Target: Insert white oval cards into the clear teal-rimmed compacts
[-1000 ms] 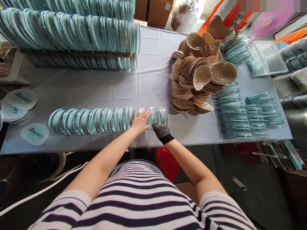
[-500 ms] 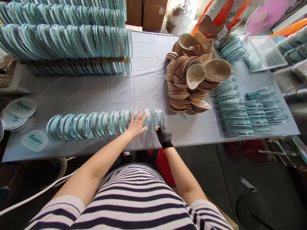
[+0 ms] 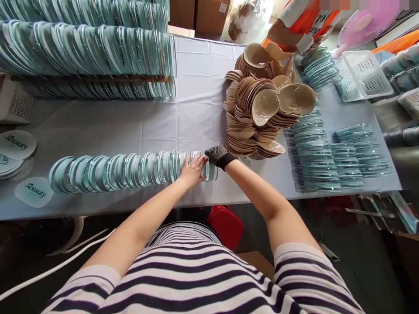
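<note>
A long row of nested clear bluish plastic shells (image 3: pixel 131 170) lies on its side along the front of the table. My left hand (image 3: pixel 193 171), bare, rests on top near the row's right end with its fingers spread. My right hand (image 3: pixel 220 157), in a dark glove with bare fingertips, is at the back edge of that same end. Its fingers are bunched together against the shells, and whatever may be between them is hidden. Just beyond it are stacked tan moulded cups (image 3: pixel 265 107) with shiny insides.
Large rows of clear shells (image 3: pixel 88 50) stand on a rack at back left. Printed round cards (image 3: pixel 34 192) lie at left. More shell stacks (image 3: pixel 319 163) stand at right, near a white basket (image 3: pixel 376 76). Another person (image 3: pixel 290 30) in orange is at the back.
My right hand has moved from the front of the row's right end to its back edge. My left hand stays on the shells. The view has shifted slightly.
</note>
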A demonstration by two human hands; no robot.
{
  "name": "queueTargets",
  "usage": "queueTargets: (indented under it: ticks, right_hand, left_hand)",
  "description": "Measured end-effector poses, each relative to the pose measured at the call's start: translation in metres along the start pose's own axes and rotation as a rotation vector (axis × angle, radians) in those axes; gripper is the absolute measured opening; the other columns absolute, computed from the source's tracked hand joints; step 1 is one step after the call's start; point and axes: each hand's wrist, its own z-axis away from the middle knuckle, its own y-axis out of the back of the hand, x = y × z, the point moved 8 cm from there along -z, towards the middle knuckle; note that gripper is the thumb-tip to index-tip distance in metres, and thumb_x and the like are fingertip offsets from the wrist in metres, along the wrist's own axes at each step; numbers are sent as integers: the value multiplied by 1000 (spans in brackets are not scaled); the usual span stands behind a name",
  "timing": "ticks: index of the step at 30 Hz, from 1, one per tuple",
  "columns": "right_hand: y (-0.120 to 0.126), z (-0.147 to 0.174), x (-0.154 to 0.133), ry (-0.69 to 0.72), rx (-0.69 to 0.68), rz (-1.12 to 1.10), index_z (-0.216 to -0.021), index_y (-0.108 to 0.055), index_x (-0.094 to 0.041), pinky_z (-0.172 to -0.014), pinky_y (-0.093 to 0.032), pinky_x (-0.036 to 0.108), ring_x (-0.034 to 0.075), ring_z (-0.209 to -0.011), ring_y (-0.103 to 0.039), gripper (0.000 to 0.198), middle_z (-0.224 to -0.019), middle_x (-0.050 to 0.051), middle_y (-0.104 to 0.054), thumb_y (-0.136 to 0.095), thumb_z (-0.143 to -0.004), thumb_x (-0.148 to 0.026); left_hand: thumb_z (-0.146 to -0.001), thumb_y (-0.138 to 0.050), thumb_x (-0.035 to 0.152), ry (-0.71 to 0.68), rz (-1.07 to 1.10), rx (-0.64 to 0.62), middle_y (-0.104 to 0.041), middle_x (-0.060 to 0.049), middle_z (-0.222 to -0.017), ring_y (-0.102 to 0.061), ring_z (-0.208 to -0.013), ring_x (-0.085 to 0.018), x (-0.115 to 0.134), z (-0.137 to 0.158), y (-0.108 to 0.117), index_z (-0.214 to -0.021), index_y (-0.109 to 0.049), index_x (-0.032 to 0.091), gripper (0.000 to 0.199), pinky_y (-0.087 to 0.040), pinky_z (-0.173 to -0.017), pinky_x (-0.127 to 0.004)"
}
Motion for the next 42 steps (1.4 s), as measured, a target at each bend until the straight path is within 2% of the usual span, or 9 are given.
queueTargets:
  ticks: [3, 8, 12, 22, 25, 30, 36, 39, 42]
  right_hand:
    - [-26, 51, 13, 129, -125, 230, -93, -71, -12, -77, -43, 26, 20, -87, -68, 18, -94, 14, -74, -58, -88, -23]
    - [-99, 116, 52, 5, -71, 180, -102, -72, -16, -73, -44, 26, 22, -89, -68, 32, -101, 14, -74, -44, -96, -32]
    - [-153, 126, 69, -109, -93, 94, -114, -70, -19, -78, -46, 27, 23, -94, -69, 31, -110, 10, -73, -48, -96, -30]
    - [-171, 146, 84, -152, -28, -16, -112, -68, -21, -78, -50, 30, 22, -95, -69, 31, -110, 9, -72, -46, -92, -27]
    - [-180, 153, 66, -53, -36, -31, -108, -68, -23, -74, -51, 32, 25, -92, -70, 32, -106, 9, -73, -43, -89, -29]
    - [-197, 124, -37, 240, -183, -91, -100, -70, -24, -76, -52, 38, 29, -91, -70, 37, -103, 11, -74, -37, -89, -34]
    - [-193, 72, -232, 512, -359, -224, -96, -71, -23, -79, -52, 36, 25, -89, -70, 32, -96, 9, -75, -43, -86, -34]
    - [-186, 27, -339, 531, -346, -401, -99, -70, -19, -74, -51, 35, 22, -77, -68, 33, -85, 8, -73, -49, -84, -41]
    - [-192, -24, -441, 435, -317, -700, -101, -66, -16, -66, -50, 32, 18, -70, -63, 41, -79, 6, -69, -57, -77, -47]
  left_hand:
    - [-87, -57, 43, 6, 11, -8, -33, -9, -159, -26, -148, -31, 2, 0, 1, -155, -29, 24, 76, -1, -121, -57]
    - [-88, -57, 45, 13, -12, -13, -30, -9, -160, -24, -148, -30, 3, 0, 1, -155, -26, 24, 77, 1, -121, -56]
    - [-88, -56, 47, 19, -42, -29, -29, -9, -160, -24, -148, -30, 2, 1, -1, -155, -27, 23, 77, 1, -120, -56]
    - [-86, -58, 45, 58, 13, -46, -26, -7, -162, -17, -150, -31, 4, -2, 0, -156, -23, 25, 81, -2, -120, -60]
    - [-87, -57, 48, 50, 72, 86, -25, -7, -162, -15, -151, -31, 0, 16, 17, -156, -22, 27, 81, -2, -122, -57]
    - [-89, -56, 44, 181, 121, 430, -35, -10, -158, -22, -149, -27, -71, 73, 81, -153, -30, 27, 71, -9, -123, -54]
    - [-92, -48, 34, 700, 187, 842, -35, -15, -156, -24, -148, -27, -243, 230, 159, -148, -37, 21, 58, -17, -121, -53]
    - [-93, -44, 34, 1018, 371, 1162, -34, -16, -156, -26, -147, -26, -345, 341, 166, -147, -36, 20, 57, -25, -118, -48]
    - [-92, -46, 34, 1260, 940, 1555, -37, -13, -154, -35, -143, -23, -443, 436, 132, -145, -37, 25, 54, -36, -112, -41]
